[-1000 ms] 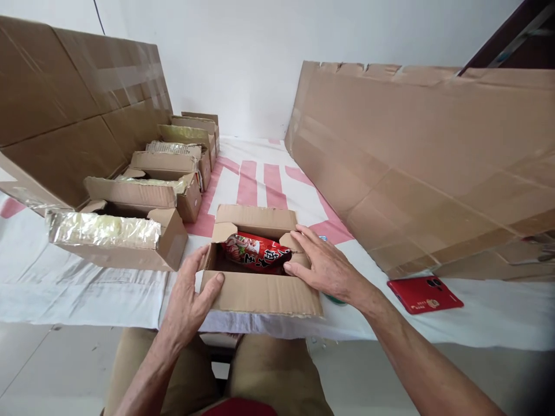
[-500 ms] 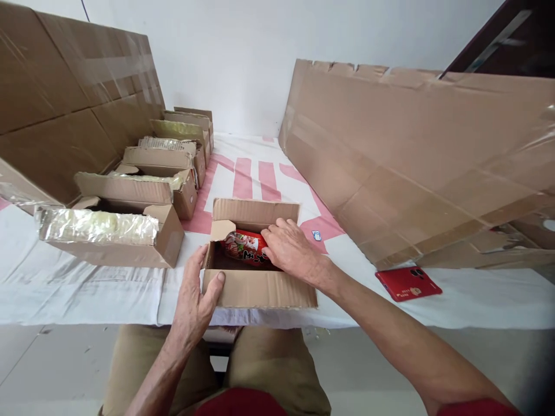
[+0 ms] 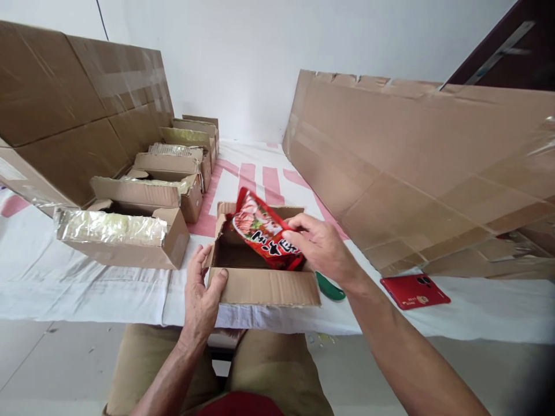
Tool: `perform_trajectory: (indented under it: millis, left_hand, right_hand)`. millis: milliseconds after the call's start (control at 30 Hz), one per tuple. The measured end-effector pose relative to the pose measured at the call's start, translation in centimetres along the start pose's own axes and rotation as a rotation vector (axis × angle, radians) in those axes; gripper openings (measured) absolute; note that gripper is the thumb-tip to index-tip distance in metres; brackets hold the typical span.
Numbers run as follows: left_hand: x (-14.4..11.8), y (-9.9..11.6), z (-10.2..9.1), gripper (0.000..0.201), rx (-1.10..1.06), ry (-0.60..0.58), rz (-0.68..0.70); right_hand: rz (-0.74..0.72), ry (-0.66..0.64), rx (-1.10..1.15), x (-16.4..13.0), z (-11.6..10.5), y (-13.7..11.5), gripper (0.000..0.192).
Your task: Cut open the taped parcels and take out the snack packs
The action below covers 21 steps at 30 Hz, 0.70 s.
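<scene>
A red food packet (image 3: 264, 231) with printed pictures and dark lettering is tilted over an open cardboard box (image 3: 269, 288) in front of me. My right hand (image 3: 318, 245) pinches the packet by its right upper edge. The packet's lower right end is still within the box's opening, and its left end rises above the rim. Around the box's left front corner, my left hand (image 3: 203, 292) grips the wall, thumb on the front side. Just right of the box, partly behind my right wrist, lies a green curved object (image 3: 330, 288) whose kind I cannot make out.
Several open cardboard boxes (image 3: 173, 245) stand in a row on the left. Large cardboard panels rise at left (image 3: 65, 121) and right (image 3: 416, 167). A red phone (image 3: 415, 290) lies on the white and pink cloth (image 3: 130, 294) at the right.
My right hand has lifted the red packet from lying inside the box to a tilted position above it. The green object has come into sight. My left hand stays on the box.
</scene>
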<state>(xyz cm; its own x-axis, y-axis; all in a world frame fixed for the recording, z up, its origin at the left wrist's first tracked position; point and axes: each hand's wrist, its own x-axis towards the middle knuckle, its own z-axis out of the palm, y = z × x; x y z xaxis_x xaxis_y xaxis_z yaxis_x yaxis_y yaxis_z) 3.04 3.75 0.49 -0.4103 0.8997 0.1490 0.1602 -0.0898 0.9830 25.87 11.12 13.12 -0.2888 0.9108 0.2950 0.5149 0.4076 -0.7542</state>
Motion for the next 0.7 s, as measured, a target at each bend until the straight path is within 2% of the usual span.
perform_trajectory:
  millis: [100, 233, 300, 367, 400, 467, 567, 633, 700]
  left_hand:
    - [0.7, -0.2, 1.0, 0.057, -0.037, 0.023, 0.04]
    - [2.7, -0.2, 3.4, 0.057, -0.061, 0.01, 0.088]
    - [3.5, 0.3, 4.3, 0.062, -0.02, -0.011, 0.102]
    - [3.5, 1.1, 4.2, 0.067, 0.043, -0.005, 0.14]
    - [3.2, 1.5, 3.8, 0.068, 0.074, 0.015, 0.172]
    - [2.2, 2.3, 2.1, 0.067, 0.118, 0.075, 0.259]
    - [0.5, 3.5, -2.1, 0.064, 0.081, 0.11, 0.342]
    - [-0.2, 4.4, -5.1, 0.061, -0.033, -0.012, 0.331]
    - [-0.6, 5.3, -7.4, 0.068, -0.17, -0.238, 0.272]
  right_hand:
    - [-0.068, 0.233, 0.052, -1.1, -2.4, -0.3, 0.011]
    - [-0.153, 0.537, 0.184, -2.2, -5.4, -1.4, 0.012]
    - [-0.165, 0.643, 0.321, -2.7, -6.6, -2.3, 0.019]
    - [-0.157, 0.684, 0.413, -3.5, -7.5, -3.0, 0.025]
    - [-0.142, 0.669, 0.429, -4.0, -7.9, -3.2, 0.026]
    - [-0.098, 0.55, 0.396, -5.2, -8.3, -3.0, 0.023]
    - [-0.098, 0.234, 0.23, -6.8, -8.3, -2.1, 0.017]
    - [-0.13, -0.001, 0.106, -7.1, -7.7, -1.9, 0.016]
    - [-0.15, -0.205, 0.017, -6.9, -6.6, -2.5, 0.015]
